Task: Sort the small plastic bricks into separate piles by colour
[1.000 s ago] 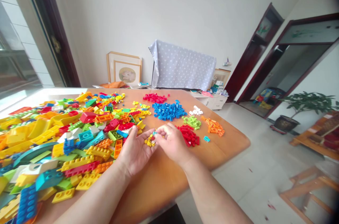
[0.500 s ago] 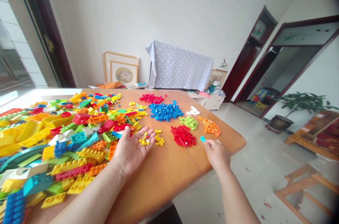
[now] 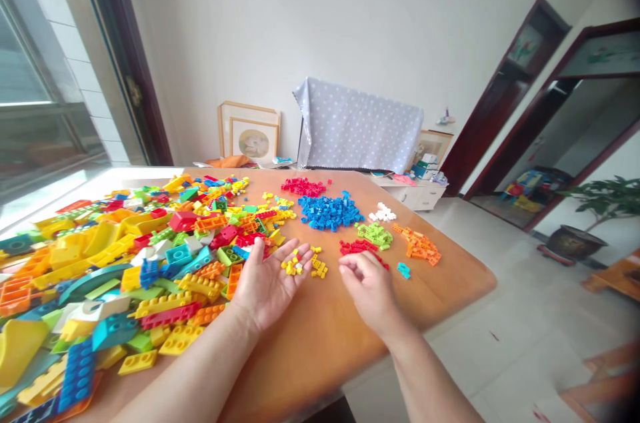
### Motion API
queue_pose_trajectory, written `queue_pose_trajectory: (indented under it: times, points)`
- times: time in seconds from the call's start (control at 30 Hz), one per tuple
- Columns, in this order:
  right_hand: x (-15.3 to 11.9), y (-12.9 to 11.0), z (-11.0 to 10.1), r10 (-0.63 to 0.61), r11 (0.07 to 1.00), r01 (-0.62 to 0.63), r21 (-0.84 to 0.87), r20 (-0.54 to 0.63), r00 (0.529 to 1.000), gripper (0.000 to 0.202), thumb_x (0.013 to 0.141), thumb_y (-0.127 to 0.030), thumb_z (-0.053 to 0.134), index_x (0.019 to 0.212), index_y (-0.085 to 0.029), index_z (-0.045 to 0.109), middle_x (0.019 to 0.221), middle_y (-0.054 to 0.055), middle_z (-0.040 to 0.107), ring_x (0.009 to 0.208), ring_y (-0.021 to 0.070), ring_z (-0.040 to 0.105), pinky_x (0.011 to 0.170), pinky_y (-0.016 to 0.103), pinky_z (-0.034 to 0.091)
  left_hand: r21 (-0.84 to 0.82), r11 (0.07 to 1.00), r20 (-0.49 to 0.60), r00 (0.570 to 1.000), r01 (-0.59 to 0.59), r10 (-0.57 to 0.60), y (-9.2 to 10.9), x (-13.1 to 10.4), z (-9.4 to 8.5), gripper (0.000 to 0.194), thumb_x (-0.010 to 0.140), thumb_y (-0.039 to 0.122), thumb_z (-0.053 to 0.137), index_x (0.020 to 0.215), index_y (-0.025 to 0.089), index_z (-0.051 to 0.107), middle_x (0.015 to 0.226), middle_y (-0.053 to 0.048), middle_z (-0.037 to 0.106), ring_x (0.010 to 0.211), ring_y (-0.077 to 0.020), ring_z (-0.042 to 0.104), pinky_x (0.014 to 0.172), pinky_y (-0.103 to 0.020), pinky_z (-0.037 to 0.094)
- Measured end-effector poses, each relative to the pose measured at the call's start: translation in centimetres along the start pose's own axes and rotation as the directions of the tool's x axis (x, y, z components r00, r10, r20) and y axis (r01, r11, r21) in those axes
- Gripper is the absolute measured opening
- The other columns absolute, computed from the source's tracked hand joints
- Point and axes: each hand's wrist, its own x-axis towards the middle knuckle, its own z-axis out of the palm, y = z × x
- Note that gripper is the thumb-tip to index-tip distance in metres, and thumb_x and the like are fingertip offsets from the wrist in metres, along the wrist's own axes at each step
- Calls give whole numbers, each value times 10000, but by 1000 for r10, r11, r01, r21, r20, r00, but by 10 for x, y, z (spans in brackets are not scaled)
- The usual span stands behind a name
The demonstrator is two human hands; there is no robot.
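My left hand (image 3: 273,283) is palm up above the table, fingers stretched out. On its fingers rest several small yellow building bricks (image 3: 291,266) and what looks like a white one. My right hand (image 3: 367,286) hovers in front of the red brick pile (image 3: 357,247), partly covering it. Its thumb and fingers are drawn together, with nothing showing between them. A small cyan brick (image 3: 404,269) lies on the table to the right of that hand. Just beyond the left fingertips is a small yellow brick pile (image 3: 319,264).
Large mixed bricks (image 3: 165,276) cover the left of the wooden table (image 3: 300,356). Farther back are piles of blue bricks (image 3: 330,211), pinkish-red bricks (image 3: 303,187), white bricks (image 3: 383,212), lime green bricks (image 3: 375,235) and orange bricks (image 3: 419,245). The table's edge runs along the right.
My right hand has let go of the cyan brick, which now lies on the table, and has moved left toward my left hand. The view has turned slightly left.
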Motion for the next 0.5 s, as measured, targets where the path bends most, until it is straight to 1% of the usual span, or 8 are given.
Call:
queue_pose_trajectory:
  times: [0.1,0.17,0.23,0.3,0.4,0.5]
  points:
    - [11,-29,23,-95,995,89,53,130,987,159,916,-196,583,1012,-240,702,998,51,658,888,189,654,811,313,534,-4,1000,23,1000,-2,2,1,0,-1,626,986,603,399,1329,99,541,1281,-264,622,1118,-340,683,865,-476,618]
    - [17,-38,33,-129,990,117,75,194,972,169,908,-166,591,1003,-244,706,1006,44,649,919,186,657,835,315,535,2,1000,38,999,-4,4,1,-1,-2,611,991,600,388,1314,107,550,1278,-253,627,1108,-327,686,864,-464,617]
    - [22,-40,40,-127,990,107,95,240,962,157,893,-157,610,977,-243,711,990,36,640,903,179,658,820,310,539,12,1000,43,999,-7,6,1,-1,-2,607,995,599,375,1303,108,555,1261,-244,636,1092,-314,691,857,-450,618]
    - [24,-38,45,-95,991,66,116,266,959,131,877,-165,637,953,-239,714,969,28,631,859,165,658,789,300,542,17,1000,39,999,-8,7,1,-2,-2,614,995,603,372,1299,103,556,1236,-236,645,1078,-304,695,851,-435,618]
    - [25,-35,49,-52,990,14,141,276,960,95,866,-182,658,924,-230,718,952,23,627,827,153,656,760,287,540,13,1000,35,999,-1,1,0,-2,-2,606,994,604,375,1289,108,560,1207,-221,653,1058,-295,701,837,-419,620]
    - [26,-35,51,-39,992,4,129,275,961,78,856,-187,669,900,-226,721,932,19,625,810,151,652,748,285,532,9,1000,30,1000,3,-4,-1,-1,-2,587,996,599,371,1269,119,570,1183,-210,658,1035,-291,706,821,-415,621]
